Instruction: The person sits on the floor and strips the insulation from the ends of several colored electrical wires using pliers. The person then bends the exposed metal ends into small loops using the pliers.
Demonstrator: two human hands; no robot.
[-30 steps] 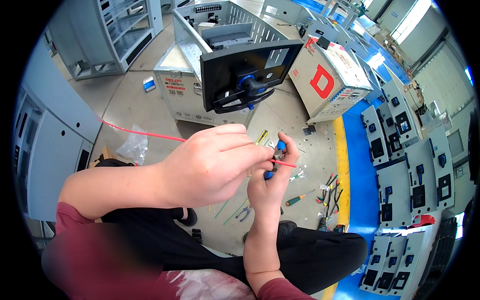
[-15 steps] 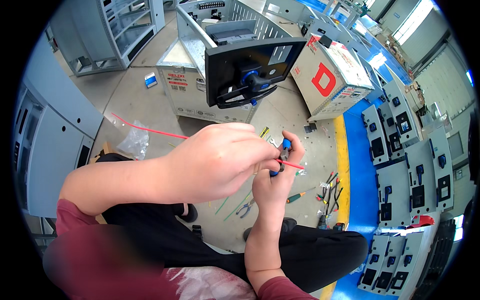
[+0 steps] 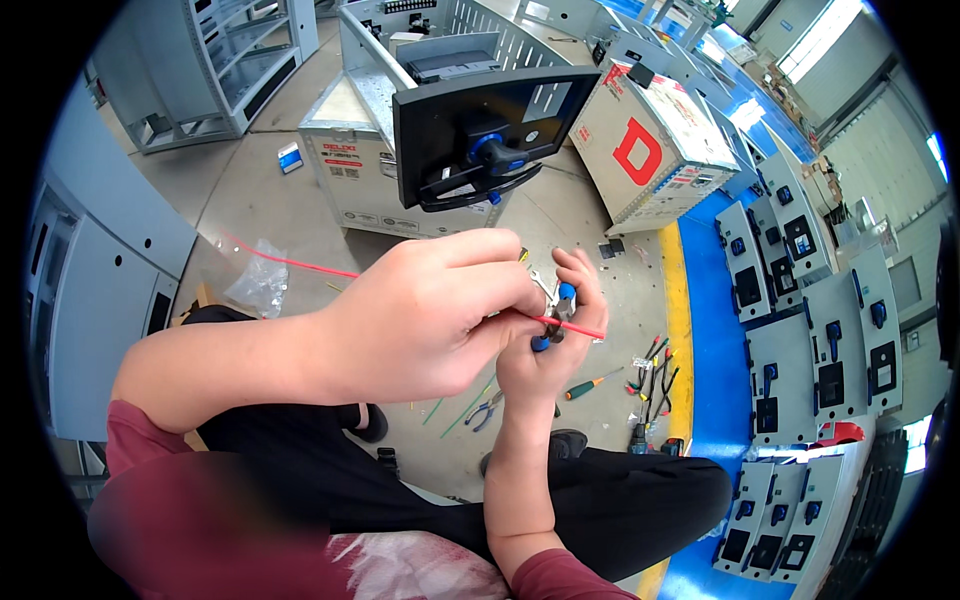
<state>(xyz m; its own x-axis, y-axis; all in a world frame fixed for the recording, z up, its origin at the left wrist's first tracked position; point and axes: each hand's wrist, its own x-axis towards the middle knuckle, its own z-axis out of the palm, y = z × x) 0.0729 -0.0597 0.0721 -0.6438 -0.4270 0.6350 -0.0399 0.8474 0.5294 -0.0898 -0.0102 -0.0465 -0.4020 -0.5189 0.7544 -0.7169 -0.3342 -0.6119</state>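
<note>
Head view: a thin red wire is pinched in the closed left hand above the lap, while small blue-handled metal pliers are gripped by the right hand.

The red wire seems pushed slightly further past the right hand.

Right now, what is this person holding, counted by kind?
Red wire, pinched in the left hand: 1
Blue-handled pliers, in the right hand: 1
Total: 2
</note>
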